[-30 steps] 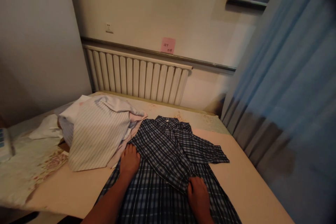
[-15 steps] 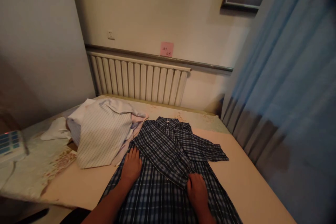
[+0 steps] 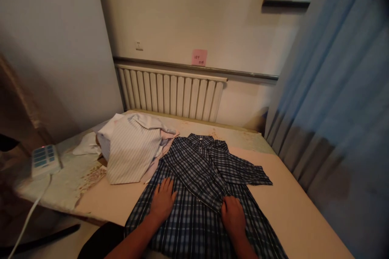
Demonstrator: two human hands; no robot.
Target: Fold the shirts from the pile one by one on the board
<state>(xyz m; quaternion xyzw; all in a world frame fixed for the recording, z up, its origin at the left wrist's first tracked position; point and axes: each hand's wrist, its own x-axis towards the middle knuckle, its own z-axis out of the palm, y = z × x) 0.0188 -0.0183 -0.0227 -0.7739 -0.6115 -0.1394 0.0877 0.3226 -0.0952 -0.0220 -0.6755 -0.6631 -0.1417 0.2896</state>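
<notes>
A dark blue plaid shirt lies spread on the table, front up, its collar toward the wall. One sleeve is laid diagonally across its chest, and the other points out to the right. My left hand rests flat on the shirt's left part, fingers stretched and slightly apart. At the cuff end of the crossed sleeve, my right hand is closed with its fingers curled on the cloth. The shirt's lower hem is out of view.
A heap of light striped clothes lies left of the shirt. Farther left sits a white power strip with a cable hanging over the table edge. A radiator stands behind the table; a blue curtain hangs at right.
The view has swung slightly left, so more of the power strip shows. My left hand has slid a little toward the shirt's middle. The right hand stays at the cuff.
</notes>
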